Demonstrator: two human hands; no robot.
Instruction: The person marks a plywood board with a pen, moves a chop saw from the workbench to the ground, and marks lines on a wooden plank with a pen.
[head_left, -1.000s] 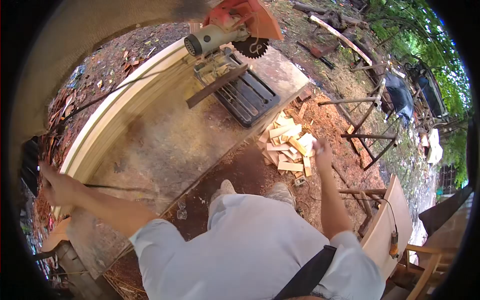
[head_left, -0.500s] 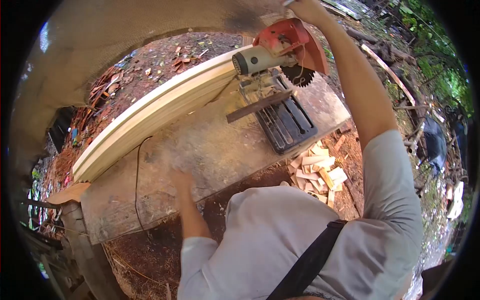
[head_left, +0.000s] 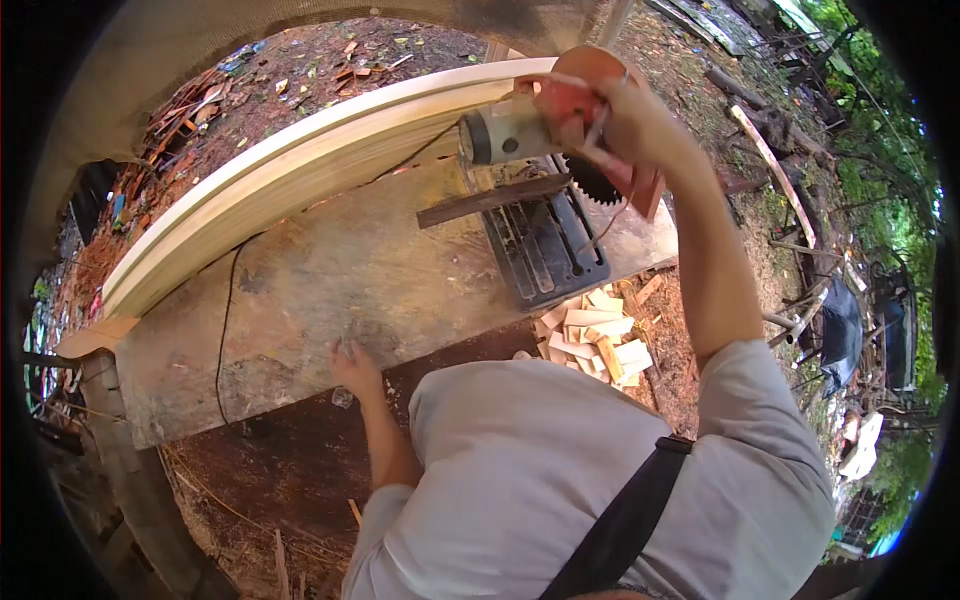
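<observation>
A miter saw with a black base (head_left: 545,255) stands on the wooden table (head_left: 320,290), its red head (head_left: 570,110) raised and its toothed blade (head_left: 592,182) exposed. My right hand (head_left: 635,115), blurred, is closed around the handle on the red head. A dark wooden strip (head_left: 490,200) lies across the saw base at the fence. Down at the table's near edge is my left hand (head_left: 357,370), its fingers slightly apart and nothing seen in it. Long pale boards (head_left: 330,165) are stacked along the far side of the table, left of the saw.
Several cut wood offcuts (head_left: 600,335) lie heaped just below the saw, by the table's near edge. A black cord (head_left: 230,310) crosses the tabletop on the left. Brown cloth (head_left: 300,20) hangs over the far side. Branches (head_left: 775,170) and litter cover the ground at right.
My right hand has come down from above the saw onto its handle. My left hand has drawn back slightly toward the table's near edge. The view has shifted a little.
</observation>
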